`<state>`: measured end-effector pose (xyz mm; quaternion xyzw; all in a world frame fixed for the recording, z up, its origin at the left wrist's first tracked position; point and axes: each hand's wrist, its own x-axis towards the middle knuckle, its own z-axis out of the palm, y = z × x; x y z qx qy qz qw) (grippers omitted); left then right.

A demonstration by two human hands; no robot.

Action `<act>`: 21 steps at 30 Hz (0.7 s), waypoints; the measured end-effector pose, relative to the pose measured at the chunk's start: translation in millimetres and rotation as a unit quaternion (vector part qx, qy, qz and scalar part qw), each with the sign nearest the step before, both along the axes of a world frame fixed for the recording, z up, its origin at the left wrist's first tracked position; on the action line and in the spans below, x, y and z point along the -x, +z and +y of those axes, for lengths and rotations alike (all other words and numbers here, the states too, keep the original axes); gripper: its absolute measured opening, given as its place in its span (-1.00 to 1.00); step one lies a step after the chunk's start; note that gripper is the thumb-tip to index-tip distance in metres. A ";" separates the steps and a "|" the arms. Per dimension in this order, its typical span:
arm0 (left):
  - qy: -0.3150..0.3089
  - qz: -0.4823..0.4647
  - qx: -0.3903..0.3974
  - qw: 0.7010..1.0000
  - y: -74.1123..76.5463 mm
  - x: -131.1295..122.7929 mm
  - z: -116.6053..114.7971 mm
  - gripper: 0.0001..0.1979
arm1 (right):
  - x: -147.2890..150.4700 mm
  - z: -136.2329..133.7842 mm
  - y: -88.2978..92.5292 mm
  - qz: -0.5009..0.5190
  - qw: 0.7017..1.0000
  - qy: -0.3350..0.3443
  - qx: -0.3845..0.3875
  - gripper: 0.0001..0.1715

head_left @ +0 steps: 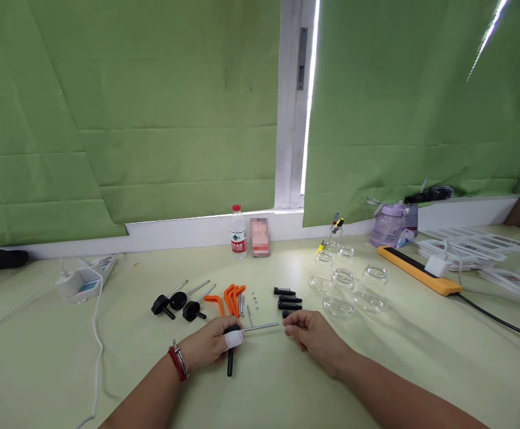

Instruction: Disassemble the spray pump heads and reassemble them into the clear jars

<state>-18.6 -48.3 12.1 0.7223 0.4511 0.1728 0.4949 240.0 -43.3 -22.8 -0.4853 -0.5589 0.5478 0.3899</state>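
My left hand [212, 342], with a white wrap on its thumb, is closed around a black-capped part [230, 360] with a black peg pointing toward me. Its thin metal rod [262, 327] points right. Close to the rod's tip, the thumb and forefinger of my right hand [315, 339] are pinched together; whatever they hold is too small to make out. Several black spring-ended pieces [290, 306] lie just beyond my right hand. Past my left hand are similar black-capped parts with rods [192, 310], orange bent handles [232, 298], loose metal pins [250, 316] and tiny nuts [255, 301].
Glass jars [339, 295] stand to the right, near an orange power strip [420, 271] and a purple bottle [388, 226]. A water bottle [239, 235] and a small box [260, 238] are at the back. On the left, a white cable [96, 339] runs from a power strip [85, 280].
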 end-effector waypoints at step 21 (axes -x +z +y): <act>-0.005 0.000 -0.012 1.000 -2.2 -5.1 -0.4 -0.59 | 3.3 7.2 -5.1 -0.022 0.999 0.001 -0.048 -0.79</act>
